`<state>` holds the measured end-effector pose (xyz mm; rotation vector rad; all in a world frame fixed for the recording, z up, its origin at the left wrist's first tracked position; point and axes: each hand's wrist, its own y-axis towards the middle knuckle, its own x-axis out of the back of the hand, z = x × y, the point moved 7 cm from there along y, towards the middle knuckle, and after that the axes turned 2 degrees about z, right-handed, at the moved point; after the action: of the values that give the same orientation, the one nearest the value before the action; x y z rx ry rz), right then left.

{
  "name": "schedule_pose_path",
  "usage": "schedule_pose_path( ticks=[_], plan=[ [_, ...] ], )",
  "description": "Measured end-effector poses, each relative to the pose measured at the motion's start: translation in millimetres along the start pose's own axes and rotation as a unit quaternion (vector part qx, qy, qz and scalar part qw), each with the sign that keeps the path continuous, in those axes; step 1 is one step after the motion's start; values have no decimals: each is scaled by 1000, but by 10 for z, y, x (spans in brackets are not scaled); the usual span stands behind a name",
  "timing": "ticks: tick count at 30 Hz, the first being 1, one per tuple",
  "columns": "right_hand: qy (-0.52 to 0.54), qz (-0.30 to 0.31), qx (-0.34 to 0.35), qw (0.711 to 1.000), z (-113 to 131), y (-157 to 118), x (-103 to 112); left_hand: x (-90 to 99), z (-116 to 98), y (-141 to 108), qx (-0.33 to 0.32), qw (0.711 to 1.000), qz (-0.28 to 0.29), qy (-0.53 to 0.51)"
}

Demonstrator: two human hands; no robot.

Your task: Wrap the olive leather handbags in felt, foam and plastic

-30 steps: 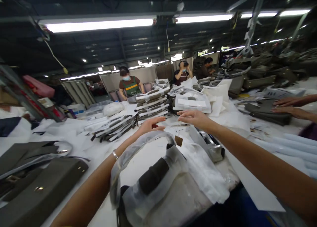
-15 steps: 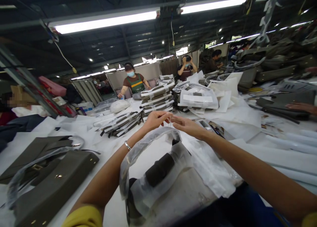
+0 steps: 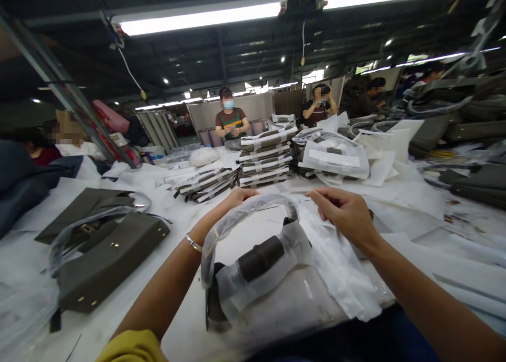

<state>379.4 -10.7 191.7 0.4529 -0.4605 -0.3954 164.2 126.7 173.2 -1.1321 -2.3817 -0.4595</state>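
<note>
Bag (image 3: 261,257), long axis slanting away rightward, lies front and centre; the left hand (image 3: 239,196), nearer, sits behind its wrapped handle (image 3: 225,221), grip hidden; the right hand (image 3: 343,210), further right, pinches narrowly, any hold unclear.

Looking like factory workshop for handbags, holding many alike. Stretching beneath long tube light (image 3: 205,18) and dark roof (image 3: 185,56). Bearing, on paper-strewn counter (image 3: 177,333), part-wrapped handbag (image 3: 261,259), grey-brown handbag (image 3: 118,251) and bundled stack (image 3: 266,159). Piling up more bags (image 3: 430,133) at right. Including aproned, masked co-worker (image 3: 232,121) and person (image 3: 314,114) farther back.
</note>
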Motion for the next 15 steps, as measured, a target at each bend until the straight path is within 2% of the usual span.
schedule_pose_path(
  ticks=[3,6,10,12,15],
  plan=[
    [-39,134,-11,990,48,-326,-304,-140,247,-403,33,998,55,-21],
    [4,220,-46,974,-22,-509,-745,-300,283,-609,30,994,84,-61],
    [65,252,-83,962,-86,-520,-1199,-511,142,-623,-13,976,156,-152],
    [82,248,-87,961,-71,-499,-1312,-518,128,-610,-12,977,148,-153],
    [83,234,-86,965,-42,-503,-1384,-458,215,-647,22,986,100,-135]
  ],
)
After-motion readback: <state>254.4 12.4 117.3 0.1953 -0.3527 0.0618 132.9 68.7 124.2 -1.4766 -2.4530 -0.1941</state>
